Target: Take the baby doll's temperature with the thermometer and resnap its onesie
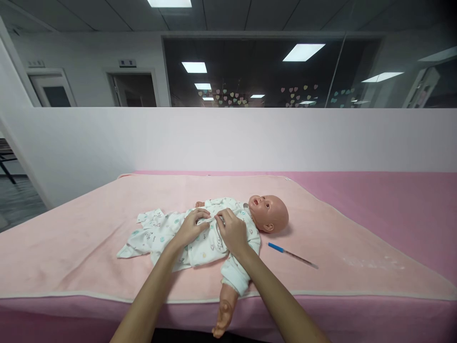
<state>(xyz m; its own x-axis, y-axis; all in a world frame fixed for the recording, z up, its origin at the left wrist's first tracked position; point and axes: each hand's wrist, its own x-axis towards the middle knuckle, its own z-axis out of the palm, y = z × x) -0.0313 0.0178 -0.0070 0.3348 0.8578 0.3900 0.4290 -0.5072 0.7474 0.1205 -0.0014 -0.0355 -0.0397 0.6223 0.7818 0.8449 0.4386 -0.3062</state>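
A baby doll [273, 212] lies on its back, its head to the right, in a white patterned top [210, 247] and matching trousers [146, 238]. Over the doll's belly, my left hand [193, 227] pinches the cloth near the top's front edge. My right hand [231, 229] sits close beside it on the chest, with thumb and fingertips closed on the same cloth. One doll arm [225, 307] reaches past the near edge of the bed. What exactly lies between my fingertips is too small to make out.
A peach blanket [89, 238] with a pale hem covers much of the pink surface [403, 209]. Right of the doll lies a blue-capped pen-like stick [293, 256]. A white partition [232, 138] with glass above stands behind.
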